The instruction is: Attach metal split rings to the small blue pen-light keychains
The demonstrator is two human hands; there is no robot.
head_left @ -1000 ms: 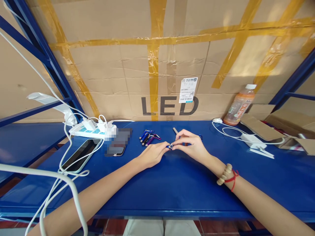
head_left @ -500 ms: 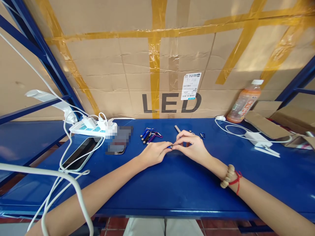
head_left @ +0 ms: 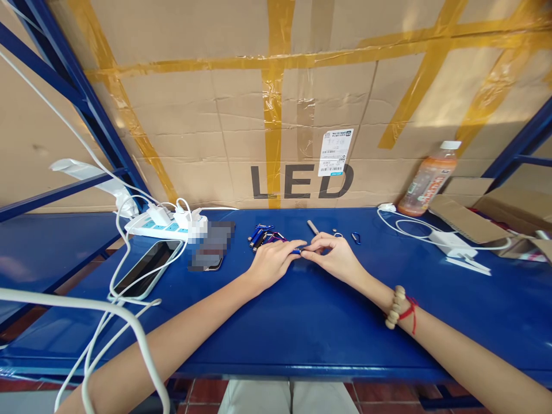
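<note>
My left hand (head_left: 272, 261) and my right hand (head_left: 335, 254) meet above the blue tabletop, both closed. Between their fingertips is a small blue cylinder (head_left: 296, 251), mostly hidden by the fingers. My left fingers grip one end, while my right thumb and fingers pinch the other. Just behind my left hand lies a pile of small coloured cylinders with carabiner clips (head_left: 260, 234). A grey-brown stick (head_left: 312, 227) pokes out past my right fingers. Beyond that hand, a blue carabiner (head_left: 356, 238) and a tiny round part (head_left: 334, 230) rest on the table.
To the left are a white power strip (head_left: 166, 229), a phone (head_left: 149, 269) and a blurred dark item (head_left: 218, 244), with white cables (head_left: 133, 322) crossing my left forearm. An orange drink bottle (head_left: 429, 178), a charger (head_left: 452, 244) and an open carton (head_left: 513, 201) stand right. A large cardboard box (head_left: 194, 132) forms the back.
Both hands have shifted slightly, still together on the blue cylinder. The right fingers have curled in more, and the left hand now covers more of the pile.
</note>
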